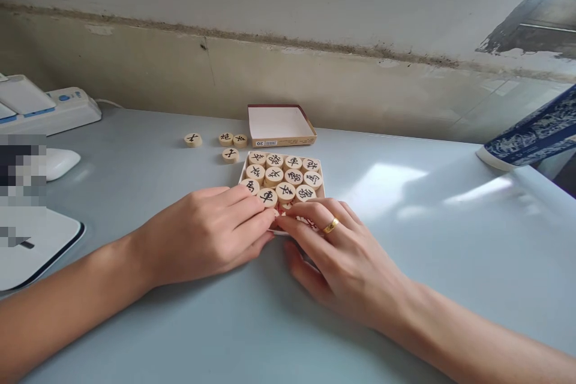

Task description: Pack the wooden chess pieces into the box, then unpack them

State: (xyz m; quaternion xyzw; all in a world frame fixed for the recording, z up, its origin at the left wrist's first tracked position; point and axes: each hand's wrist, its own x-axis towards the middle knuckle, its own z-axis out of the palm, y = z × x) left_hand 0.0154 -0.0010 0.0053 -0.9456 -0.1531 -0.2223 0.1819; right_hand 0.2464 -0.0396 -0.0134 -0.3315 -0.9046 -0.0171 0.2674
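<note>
A shallow white box (321,183) holds rows of round wooden Chinese chess pieces (294,176), most with black characters. A few red-marked pieces show near its front edge, partly under my fingers. My left hand (220,225) is closed around the box's near left corner, its fingers over the pieces and its thumb low at the front wall. Over the near right part lies my right hand (328,246), ring on one finger. Its fingertips touch the front pieces, and its thumb is apart from the fingers, below the box. What lies under both sets of fingertips is mostly hidden.
Several loose chess pieces (230,155) lie behind and left of the box. An open box lid (282,123) stands near the wall. At left are a power strip (74,109), a white mouse (63,163) and a white device (40,246). A blue patterned object (531,132) is at far right.
</note>
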